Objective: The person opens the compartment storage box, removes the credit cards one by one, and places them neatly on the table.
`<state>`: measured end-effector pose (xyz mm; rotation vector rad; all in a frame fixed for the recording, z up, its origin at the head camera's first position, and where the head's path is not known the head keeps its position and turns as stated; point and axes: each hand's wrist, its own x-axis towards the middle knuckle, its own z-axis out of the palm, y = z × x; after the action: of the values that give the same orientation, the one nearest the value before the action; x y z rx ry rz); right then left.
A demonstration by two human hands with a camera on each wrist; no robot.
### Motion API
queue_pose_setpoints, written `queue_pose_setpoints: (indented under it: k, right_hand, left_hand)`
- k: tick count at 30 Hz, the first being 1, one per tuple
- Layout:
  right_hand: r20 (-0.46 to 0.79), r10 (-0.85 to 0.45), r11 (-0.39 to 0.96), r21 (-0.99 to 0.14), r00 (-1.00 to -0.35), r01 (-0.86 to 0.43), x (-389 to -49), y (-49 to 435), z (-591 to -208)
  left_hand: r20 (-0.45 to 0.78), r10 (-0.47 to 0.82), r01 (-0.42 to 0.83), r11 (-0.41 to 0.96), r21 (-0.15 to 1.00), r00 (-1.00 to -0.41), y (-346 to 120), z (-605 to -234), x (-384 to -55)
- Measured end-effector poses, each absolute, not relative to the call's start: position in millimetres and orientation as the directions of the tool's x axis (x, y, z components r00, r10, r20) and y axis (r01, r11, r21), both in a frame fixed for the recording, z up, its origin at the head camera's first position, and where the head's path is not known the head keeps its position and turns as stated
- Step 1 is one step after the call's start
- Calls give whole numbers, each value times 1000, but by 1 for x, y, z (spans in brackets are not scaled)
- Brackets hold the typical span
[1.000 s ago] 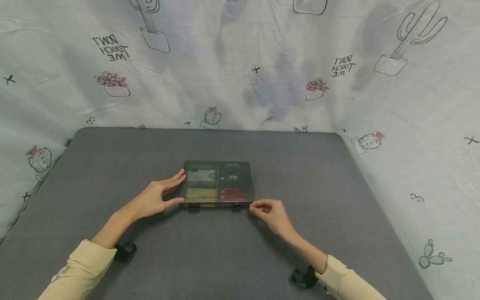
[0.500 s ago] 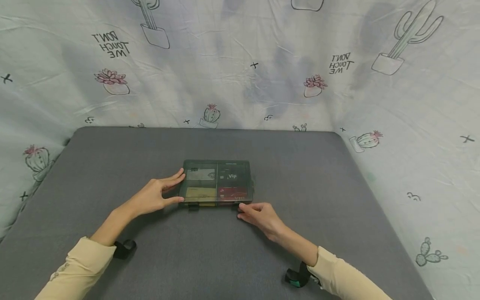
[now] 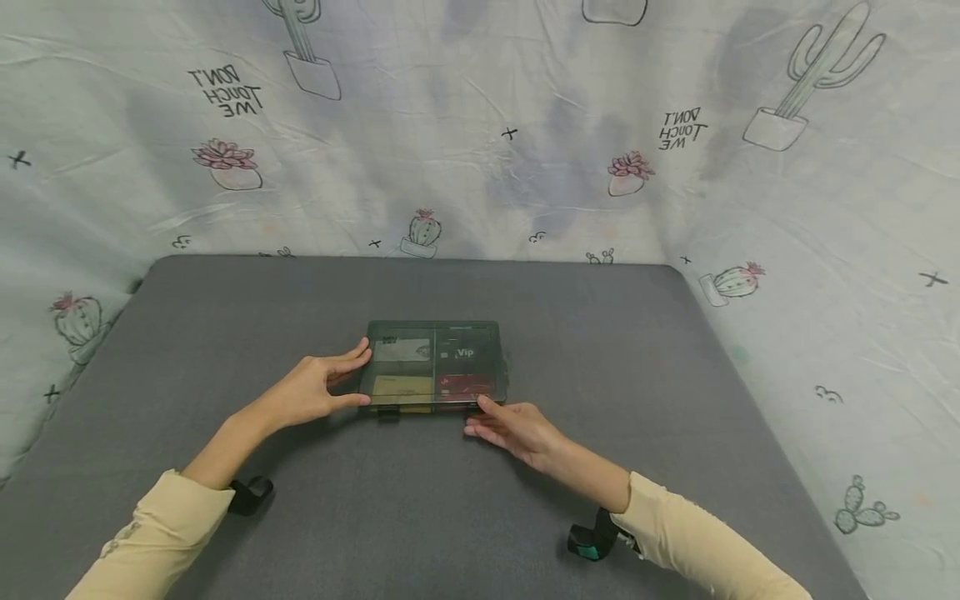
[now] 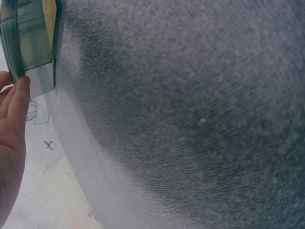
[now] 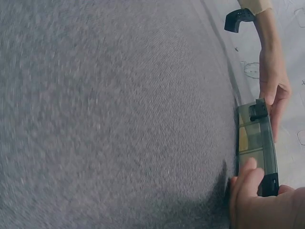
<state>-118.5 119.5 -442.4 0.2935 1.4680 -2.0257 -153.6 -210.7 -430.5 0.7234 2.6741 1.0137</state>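
A dark, see-through plastic box (image 3: 401,367) lies on the grey table with its lid down. Through the lid show a white card, a yellow card, a black card (image 3: 468,352) and a red card (image 3: 465,387), each in its own compartment. My left hand (image 3: 307,390) holds the box's left end, thumb at the front corner and fingers farther back. At the front right, my right hand (image 3: 521,429) has its thumb on the lid's edge and its fingers lower, around the right latch (image 5: 270,185). The left latch (image 3: 388,414) shows uncovered.
Grey cloth covers the table (image 3: 375,517). A pale curtain (image 3: 480,100) printed with cacti hangs behind the table and at both sides. Black straps (image 3: 251,496) hang at both wrists.
My right hand has moved left from the box's front right corner to the right latch, and its thumb has come onto the lid's edge. The left hand and box stay put.
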Motion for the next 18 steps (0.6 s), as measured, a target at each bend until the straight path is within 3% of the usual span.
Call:
queue_pose_setpoints:
  k: [11,18]
  right_hand:
    - [-528,-451,-284,-680,-720,677,-124,117,-433]
    - [-562,-398,-315,-659,-725,684,-126,112,-434]
  left_hand:
    - [-66,517,347,658,668,-854,-213,-425,-165]
    - [-94,522,342,674,655,-848,-212,-416,-171]
